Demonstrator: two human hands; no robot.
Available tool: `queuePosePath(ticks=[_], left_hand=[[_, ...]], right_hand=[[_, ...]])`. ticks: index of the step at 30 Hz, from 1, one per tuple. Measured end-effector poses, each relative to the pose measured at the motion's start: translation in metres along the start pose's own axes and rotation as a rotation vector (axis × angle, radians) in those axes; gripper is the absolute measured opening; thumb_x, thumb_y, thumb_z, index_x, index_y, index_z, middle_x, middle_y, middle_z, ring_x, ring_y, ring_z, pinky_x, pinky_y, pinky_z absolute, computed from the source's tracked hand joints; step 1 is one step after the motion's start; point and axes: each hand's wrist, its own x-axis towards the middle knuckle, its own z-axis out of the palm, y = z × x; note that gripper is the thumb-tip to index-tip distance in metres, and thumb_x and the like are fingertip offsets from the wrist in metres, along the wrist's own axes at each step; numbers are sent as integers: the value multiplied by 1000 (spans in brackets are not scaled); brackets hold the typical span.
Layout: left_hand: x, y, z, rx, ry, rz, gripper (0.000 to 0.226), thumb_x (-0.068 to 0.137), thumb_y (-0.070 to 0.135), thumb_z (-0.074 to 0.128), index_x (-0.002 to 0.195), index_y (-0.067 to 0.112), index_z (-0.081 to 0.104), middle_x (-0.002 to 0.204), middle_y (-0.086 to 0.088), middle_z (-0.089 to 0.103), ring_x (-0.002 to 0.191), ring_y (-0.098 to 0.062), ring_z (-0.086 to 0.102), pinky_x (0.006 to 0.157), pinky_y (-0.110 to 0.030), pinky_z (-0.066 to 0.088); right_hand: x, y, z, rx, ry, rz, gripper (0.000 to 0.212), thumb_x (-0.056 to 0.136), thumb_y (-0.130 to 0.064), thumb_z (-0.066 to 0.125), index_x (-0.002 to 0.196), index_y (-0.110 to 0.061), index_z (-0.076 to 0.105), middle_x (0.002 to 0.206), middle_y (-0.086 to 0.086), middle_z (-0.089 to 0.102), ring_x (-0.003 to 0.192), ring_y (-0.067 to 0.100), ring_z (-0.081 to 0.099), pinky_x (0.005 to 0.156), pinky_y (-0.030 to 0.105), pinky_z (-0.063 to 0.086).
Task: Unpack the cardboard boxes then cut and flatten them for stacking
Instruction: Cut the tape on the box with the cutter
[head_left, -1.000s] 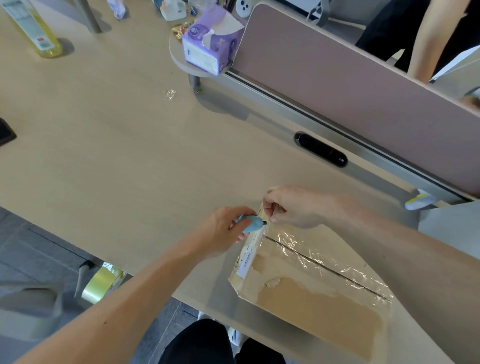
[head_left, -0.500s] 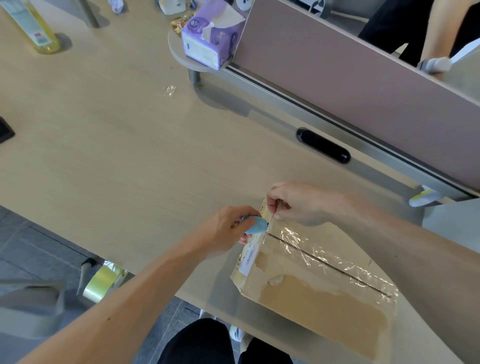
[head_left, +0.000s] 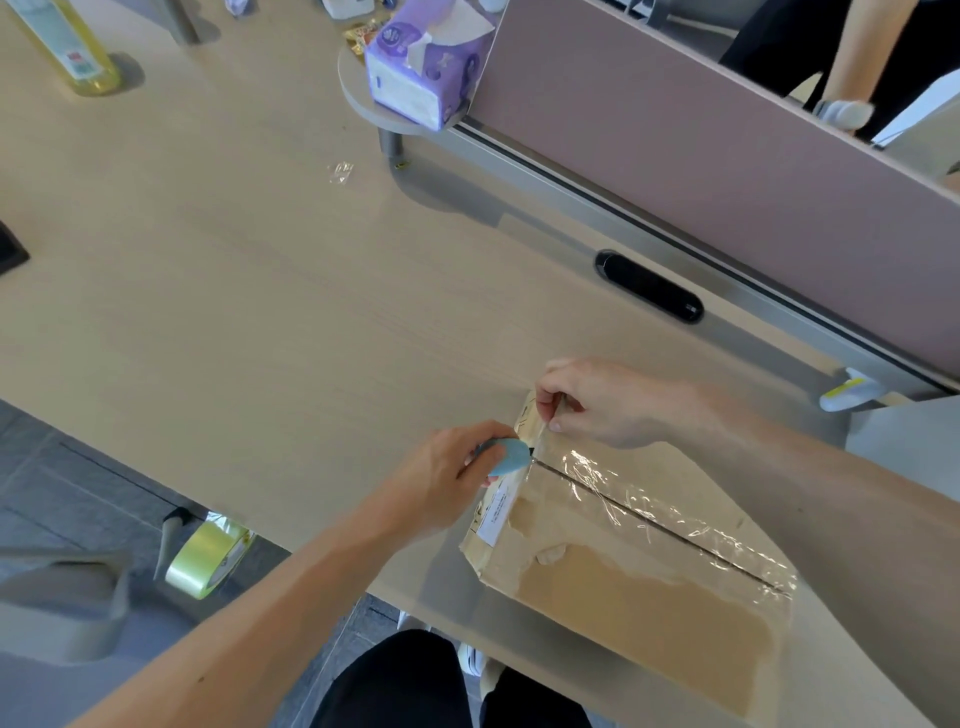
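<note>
Head view, left fingers (head_left: 485, 435) gripping blue cutter (head_left: 509, 456) at cardboard box (head_left: 639, 587) seam, right fingers (head_left: 545, 382) pinching tape (head_left: 623, 483), tissue pack (head_left: 421, 62) beyond.

This looks like an open-plan office. A long pale wood-grain counter (head_left: 234, 291) runs up to a mauve partition screen (head_left: 701, 171) set in a grey metal rail (head_left: 545, 197), and a black oval cable slot (head_left: 649, 287) is cut into the surface just beside that rail. A small round shelf (head_left: 358, 88) at the screen's end carries a purple tissue pack (head_left: 421, 67). Behind the screen another person's arm (head_left: 852, 52) shows at the facing desk. Grey floor (head_left: 62, 467) lies below the counter's edge, where a roll of pale green tape (head_left: 208, 558) sits.
</note>
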Motion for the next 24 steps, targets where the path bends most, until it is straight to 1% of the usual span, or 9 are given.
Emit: queuePosePath(ticks=[3,5,12,15,17,18,20,22,24], left_hand=[[0,2,6,25,55,37,23,106,19,47,118,23,66,91,3,70,79,-18,66,72,-35,52],[-5,1,9,-6,69,9,23,106,19,47,116,24,66,87,2,69,77,-21,66,67,-36,51],[-17,-2,8,-70,61,-33,24,103,28,45,115,32,65,90,6,70,79,-15,69,75,-43,56],[-22,-7,0,-113,98,-86,23,106,19,48,112,31,67,83,4,72,73,-10,72,73,-32,56],[-26,-17,-5,-237,132,-156,27,104,16,54,105,37,71,80,-2,74,70,-15,73,76,-37,60],[-29,-21,-7,-301,141,-182,31,103,13,58,101,39,74,83,-3,76,73,-18,75,80,-42,61],[-30,-23,-9,-383,138,-201,32,97,11,67,95,40,78,93,-1,79,85,-17,76,89,-42,59],[-29,-17,-8,-453,119,-207,24,96,17,71,93,38,81,103,0,79,96,-12,73,92,-37,55],[-27,-11,-8,-521,116,-200,22,95,14,71,90,32,82,117,-1,75,111,-5,69,97,-35,54]], right_hand=[[0,3,-1,12,-1,12,14,93,-11,65,88,-23,59,92,-12,50,75,-3,49,68,10,37],[0,5,0,30,-2,17,13,93,-12,66,88,-23,60,94,-11,51,76,1,50,68,12,39],[-2,2,3,10,36,27,5,94,-11,64,93,-16,66,93,-11,50,75,2,51,66,14,38],[-15,-7,5,15,239,46,5,96,-19,61,94,-21,65,96,-12,50,76,3,54,69,23,37],[-35,-21,13,26,401,43,1,96,-29,61,96,-28,62,99,-14,51,71,5,55,69,27,41],[-48,-30,21,19,435,29,4,96,-34,61,99,-31,60,103,-16,51,68,6,55,69,26,43],[-76,-51,45,-3,361,-18,17,94,-46,61,107,-37,56,115,-22,49,73,4,53,72,25,47],[-96,-67,73,-103,212,-77,41,88,-56,61,123,-38,50,134,-25,42,93,1,56,78,24,50],[-100,-71,97,-199,94,-91,71,83,-63,61,144,-36,37,153,-22,29,116,9,57,89,29,52]])
